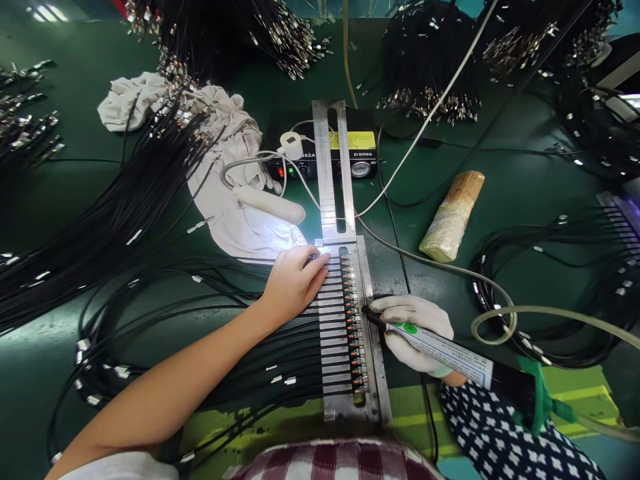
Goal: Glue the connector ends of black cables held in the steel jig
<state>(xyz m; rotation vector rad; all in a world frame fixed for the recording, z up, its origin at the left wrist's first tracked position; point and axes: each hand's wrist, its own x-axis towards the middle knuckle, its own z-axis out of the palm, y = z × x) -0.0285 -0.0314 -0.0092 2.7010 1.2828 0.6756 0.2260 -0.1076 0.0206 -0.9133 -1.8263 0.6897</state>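
My left hand (pixel 295 280), bare, rests on the upper left side of a slotted metal fixture (pixel 371 333). Its fingers are stretched out over the cables there, and their undersides are hidden. A row of thin black cables (pixel 295 328) lies in the fixture's slots, with small metal connector ends (pixel 356 333) lined up along the opening. My right hand (pixel 417 330), in a white glove, is closed around a glue syringe (pixel 440 353) with a black tip and a green cap at its rear. The syringe tip is at the connector row, about midway down; contact cannot be made out.
Behind the fixture stands a black dispenser box (pixel 360 157). A lit flexible lamp (pixel 270 203) lies on white cloth (pixel 220 207). A wrapped block (pixel 453 217) sits at right. Cable bundles (pixel 145 193) and coils surround the work; a clear hose (pixel 565 310) loops at right.
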